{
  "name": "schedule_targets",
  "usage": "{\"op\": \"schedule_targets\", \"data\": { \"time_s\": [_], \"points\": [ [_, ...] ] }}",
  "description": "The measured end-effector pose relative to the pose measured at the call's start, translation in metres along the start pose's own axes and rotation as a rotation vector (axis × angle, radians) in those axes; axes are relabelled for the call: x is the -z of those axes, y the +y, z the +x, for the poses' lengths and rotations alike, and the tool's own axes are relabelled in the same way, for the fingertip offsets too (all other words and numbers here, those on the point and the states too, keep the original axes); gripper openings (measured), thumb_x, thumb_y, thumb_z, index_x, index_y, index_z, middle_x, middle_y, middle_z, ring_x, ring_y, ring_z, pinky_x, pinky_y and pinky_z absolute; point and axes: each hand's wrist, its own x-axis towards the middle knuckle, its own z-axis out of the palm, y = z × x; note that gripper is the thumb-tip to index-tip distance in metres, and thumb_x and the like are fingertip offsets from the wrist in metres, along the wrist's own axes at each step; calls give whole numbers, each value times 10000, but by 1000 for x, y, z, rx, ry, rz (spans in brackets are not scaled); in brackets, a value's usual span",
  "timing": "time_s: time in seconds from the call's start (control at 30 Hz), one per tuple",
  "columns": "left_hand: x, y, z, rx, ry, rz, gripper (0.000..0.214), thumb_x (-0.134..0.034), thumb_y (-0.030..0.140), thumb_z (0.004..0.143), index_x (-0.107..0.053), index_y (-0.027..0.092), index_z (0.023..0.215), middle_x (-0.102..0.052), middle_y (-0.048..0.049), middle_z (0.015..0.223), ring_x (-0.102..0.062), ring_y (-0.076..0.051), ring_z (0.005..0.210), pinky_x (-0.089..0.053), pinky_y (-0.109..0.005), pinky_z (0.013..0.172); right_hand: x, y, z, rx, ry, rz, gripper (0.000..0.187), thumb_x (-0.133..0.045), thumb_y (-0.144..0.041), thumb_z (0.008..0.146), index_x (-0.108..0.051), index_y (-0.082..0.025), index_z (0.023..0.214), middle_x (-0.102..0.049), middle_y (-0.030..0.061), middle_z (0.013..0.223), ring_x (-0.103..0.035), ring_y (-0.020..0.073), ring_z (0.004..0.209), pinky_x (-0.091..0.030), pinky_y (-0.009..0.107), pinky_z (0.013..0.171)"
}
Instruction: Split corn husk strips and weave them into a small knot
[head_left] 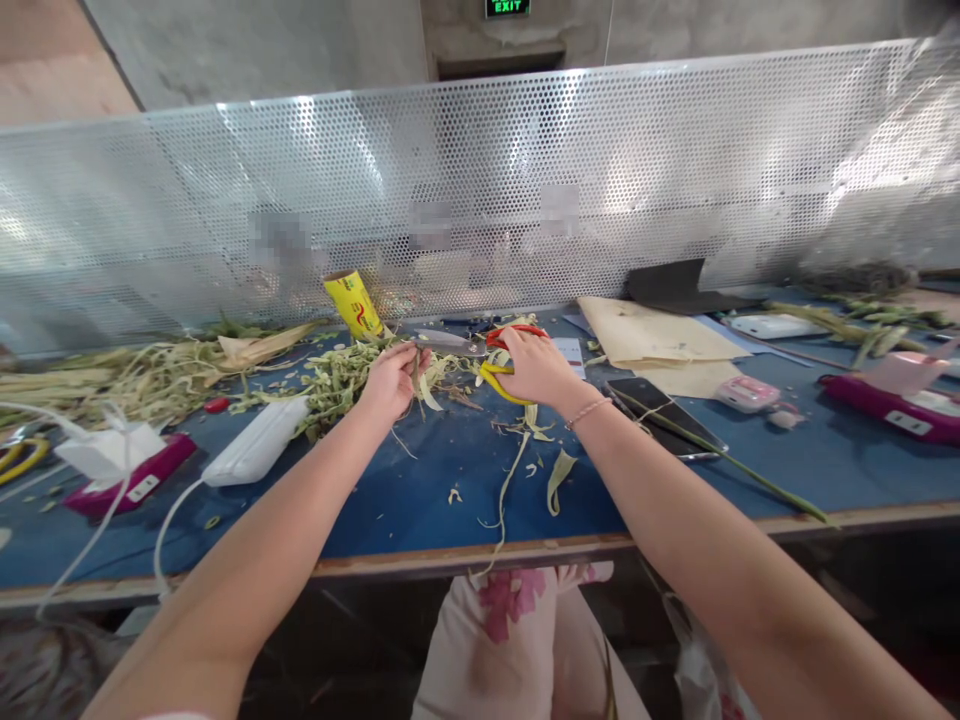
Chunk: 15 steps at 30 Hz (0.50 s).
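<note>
My right hand (536, 362) grips a pair of scissors (495, 380) with red and yellow handles. Their blades point left, toward my left hand (396, 378). The fingers of that hand are pinched together on a thin piece of dried plant (426, 372), close to the blade tips. Whether the blades touch the piece I cannot tell. Under and beside my left hand lies a heap of pale green plant scraps (334, 385). Strips of dry leaf (559, 480) are scattered on the blue table nearer to me.
A yellow tube (354, 305) leans behind the heap. On the left are a white power bank (256, 442) and a magenta power strip (135, 478) with cables. A black phone (664, 418) and brown paper (660, 335) lie right. A perforated metal screen (480, 190) stands along the back.
</note>
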Motion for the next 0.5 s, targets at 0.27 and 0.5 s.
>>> {"op": "schedule_targets", "data": {
  "time_s": [0.27, 0.5],
  "points": [
    [0, -6, -3, 37, -105, 21, 183, -501, -27, 667, -586, 128, 620, -615, 0, 543, -592, -79, 533, -530, -279, 771, -2, -1, 0, 14, -28, -54, 366, -479, -385, 736, -462, -136, 1004, -604, 147, 983, -563, 281, 922, -364, 375, 788],
    [-1, -7, -4, 42, -134, 44, 198, -485, -45, 674, -557, 119, 588, -625, -5, 563, -591, -73, 514, -519, -309, 792, -2, -1, 0, 19, -4, -39, 350, -481, -388, 736, -475, -147, 990, -610, 133, 968, -562, 266, 902, -349, 375, 797]
  ]
}}
